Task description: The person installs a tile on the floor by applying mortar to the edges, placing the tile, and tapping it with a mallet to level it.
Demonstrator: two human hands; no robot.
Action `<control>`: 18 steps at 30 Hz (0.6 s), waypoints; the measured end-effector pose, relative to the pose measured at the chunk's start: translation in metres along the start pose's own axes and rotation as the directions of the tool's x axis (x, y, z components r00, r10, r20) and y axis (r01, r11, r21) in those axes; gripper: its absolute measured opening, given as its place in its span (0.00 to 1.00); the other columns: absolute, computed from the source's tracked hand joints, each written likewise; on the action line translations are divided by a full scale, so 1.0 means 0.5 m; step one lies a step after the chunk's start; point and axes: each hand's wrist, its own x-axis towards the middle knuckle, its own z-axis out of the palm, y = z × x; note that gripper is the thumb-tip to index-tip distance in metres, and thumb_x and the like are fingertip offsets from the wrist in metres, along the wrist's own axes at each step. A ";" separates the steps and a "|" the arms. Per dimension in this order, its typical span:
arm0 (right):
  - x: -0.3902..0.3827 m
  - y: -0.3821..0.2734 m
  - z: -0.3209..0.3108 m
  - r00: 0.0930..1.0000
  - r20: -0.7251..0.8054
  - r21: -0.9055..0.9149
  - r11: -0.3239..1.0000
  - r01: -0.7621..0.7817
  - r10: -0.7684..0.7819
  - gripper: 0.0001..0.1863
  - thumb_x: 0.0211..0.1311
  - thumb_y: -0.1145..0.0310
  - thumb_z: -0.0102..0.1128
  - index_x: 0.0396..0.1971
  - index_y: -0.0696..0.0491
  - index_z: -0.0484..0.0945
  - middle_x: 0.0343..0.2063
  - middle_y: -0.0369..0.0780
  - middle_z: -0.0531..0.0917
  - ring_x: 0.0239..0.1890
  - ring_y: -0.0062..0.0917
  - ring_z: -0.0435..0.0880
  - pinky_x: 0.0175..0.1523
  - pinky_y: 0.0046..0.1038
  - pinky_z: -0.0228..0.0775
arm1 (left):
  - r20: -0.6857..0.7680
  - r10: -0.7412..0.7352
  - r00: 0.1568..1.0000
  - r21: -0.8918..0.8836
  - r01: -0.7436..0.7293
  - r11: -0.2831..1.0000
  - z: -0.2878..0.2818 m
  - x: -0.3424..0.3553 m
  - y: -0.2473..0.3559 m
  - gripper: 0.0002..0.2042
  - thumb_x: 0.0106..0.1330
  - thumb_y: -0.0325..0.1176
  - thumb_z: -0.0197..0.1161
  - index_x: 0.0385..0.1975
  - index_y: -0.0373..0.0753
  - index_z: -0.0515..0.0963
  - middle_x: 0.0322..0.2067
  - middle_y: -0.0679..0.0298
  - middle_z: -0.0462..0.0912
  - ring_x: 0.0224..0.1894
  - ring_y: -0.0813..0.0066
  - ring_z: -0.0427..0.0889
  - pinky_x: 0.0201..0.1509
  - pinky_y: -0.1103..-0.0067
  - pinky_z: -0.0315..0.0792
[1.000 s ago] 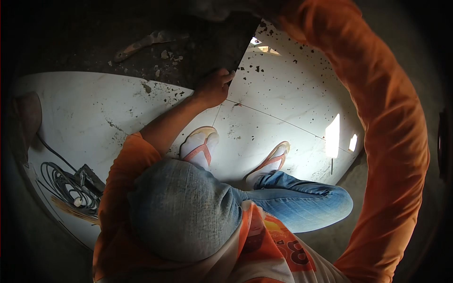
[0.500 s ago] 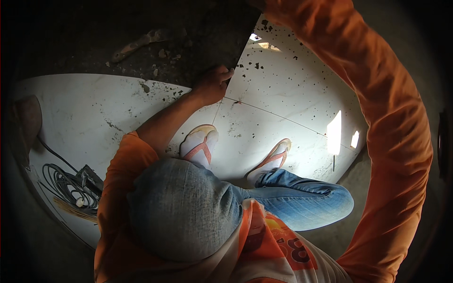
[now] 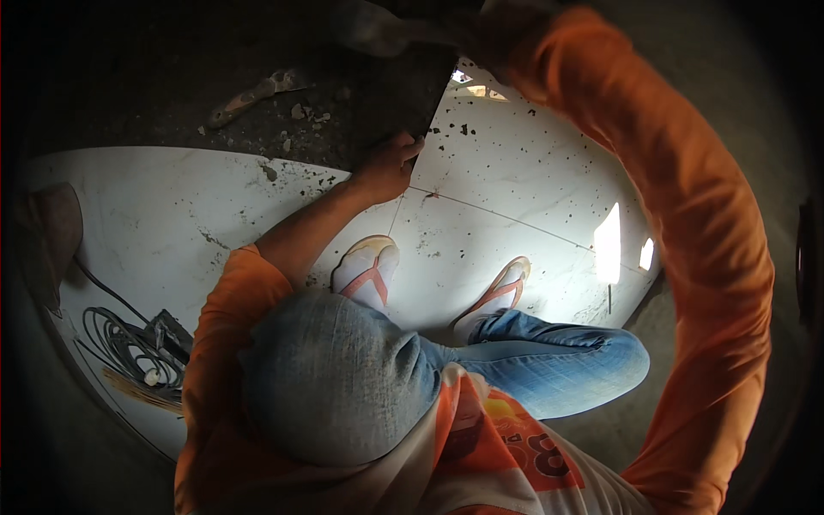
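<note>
My left hand (image 3: 390, 169) rests at the boundary between white floor tiles (image 3: 524, 189) and a dark, rough surface (image 3: 154, 103), its fingers bent at the straight edge; what they grip, if anything, is hidden. My right hand (image 3: 506, 51) reaches to the top of the view, shadowed and blurred, beside a dim grey shape (image 3: 369, 30) that I cannot make out. A worn tool (image 3: 240, 107) lies on the dark surface among loose crumbs. Dark specks are scattered over the tiles.
My feet in sandals (image 3: 365, 266) are on the tiles below my left hand. Coiled cable (image 3: 120, 339), a dark block (image 3: 169, 330) and bristles (image 3: 129, 382) lie at left, near a brown object (image 3: 56, 223). Grey floor (image 3: 644, 318) borders the tiles at right.
My right forearm has shifted at the top, and the dim grey shape shows again beside that hand. My left hand has stayed at the edge, slightly lower in the picture.
</note>
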 end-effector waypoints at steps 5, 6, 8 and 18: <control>-0.010 0.005 0.011 0.997 0.042 -0.017 0.998 -0.066 0.067 0.19 0.65 0.67 0.54 0.56 0.53 0.71 0.43 0.48 0.82 0.36 0.39 0.84 0.40 0.35 0.76 | -0.008 0.041 0.999 -0.061 -0.041 0.997 -0.002 0.038 0.010 0.26 0.55 0.17 0.48 0.57 0.37 0.72 0.46 0.54 0.74 0.49 0.57 0.74 0.56 0.72 0.69; -0.008 -0.001 0.027 0.995 0.067 0.001 0.998 -0.070 0.070 0.19 0.65 0.67 0.54 0.56 0.53 0.71 0.43 0.48 0.82 0.36 0.39 0.84 0.40 0.35 0.76 | -0.020 0.037 0.999 -0.031 -0.037 0.999 -0.004 0.013 0.002 0.26 0.55 0.18 0.48 0.57 0.36 0.72 0.46 0.54 0.74 0.49 0.56 0.74 0.56 0.72 0.69; -0.015 0.001 0.045 0.986 0.119 0.008 0.993 -0.118 0.116 0.19 0.65 0.67 0.54 0.56 0.53 0.71 0.43 0.48 0.82 0.36 0.39 0.84 0.40 0.35 0.76 | -0.006 0.048 0.999 -0.016 -0.048 0.999 -0.006 -0.003 0.000 0.26 0.55 0.18 0.48 0.57 0.36 0.72 0.46 0.54 0.74 0.49 0.56 0.74 0.56 0.71 0.69; -0.302 0.143 0.025 0.932 -0.307 0.272 0.956 -0.106 0.191 0.26 0.59 0.49 0.60 0.43 0.59 0.76 0.26 0.50 0.81 0.28 0.45 0.80 0.36 0.37 0.72 | -0.111 0.279 0.954 0.532 -0.180 0.828 -0.012 -0.044 0.070 0.27 0.58 0.27 0.56 0.62 0.40 0.67 0.62 0.53 0.65 0.61 0.49 0.66 0.64 0.56 0.60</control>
